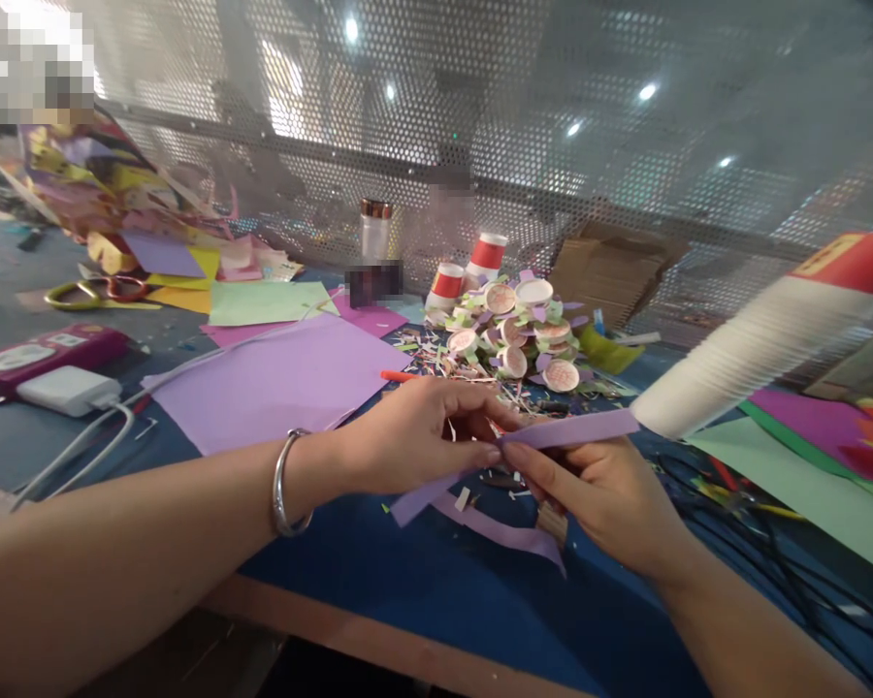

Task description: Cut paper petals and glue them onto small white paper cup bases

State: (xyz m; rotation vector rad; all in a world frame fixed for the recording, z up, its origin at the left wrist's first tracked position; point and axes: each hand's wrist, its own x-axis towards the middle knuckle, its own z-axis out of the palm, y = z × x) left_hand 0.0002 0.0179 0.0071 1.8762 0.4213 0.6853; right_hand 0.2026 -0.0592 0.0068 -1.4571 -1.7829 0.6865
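Note:
A long purple paper strip (pixel 567 428) runs between both hands above the blue table (pixel 422 582). My left hand (pixel 414 436), with a metal bangle at the wrist, is closed and pinches the strip near its middle. My right hand (pixel 603 494) is closed too, thumb and fingers gripping the same strip just to the right. A second purple strip (pixel 501 528) hangs below the hands. A small wooden piece (pixel 551 523) shows under my right hand's fingers.
A large purple sheet (pixel 276 383) lies to the left, with green and yellow sheets behind. A pile of decorated paper cups (pixel 513 334) and scraps sits ahead. A stack of white cups (pixel 757 339) lies at the right. Scissors (pixel 91 291), a charger (pixel 69 388) and cable are left.

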